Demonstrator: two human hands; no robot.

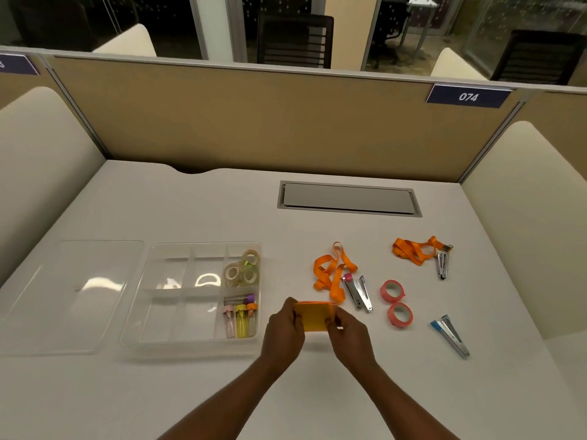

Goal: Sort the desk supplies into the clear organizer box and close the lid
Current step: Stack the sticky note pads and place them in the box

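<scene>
Both forearms came in from the bottom edge and met over the desk (190, 392), just right of the box (178, 312). The left hand (284, 327) sat knuckles-up, its fingers curled round the left edge of the pad (314, 317). The right hand (349, 335) mirrored it and pinched the pad's lower right edge between thumb and fingers. So the orange pad was held between the two hands, face up to the camera, with its top edge clear of both grips. Whether it touched the desk could not be told.

The box stood open, with its lid (73, 296) lying flat on the desk just to its left. In the far right compartment sat the clear tapes (243, 269). In the near right one lay the vials (241, 319) with coloured caps.

Right of the hands, one lanyard (330, 274) lay bunched just beyond the pad, with the pink stapler (357, 292) against it. Two red tapes (392, 291) lay side by side further right. The blue stapler (451, 335) lay nearer the desk's right side. A second lanyard (413, 250) lay further back, with a third stapler (442, 265) by its clip.
</scene>
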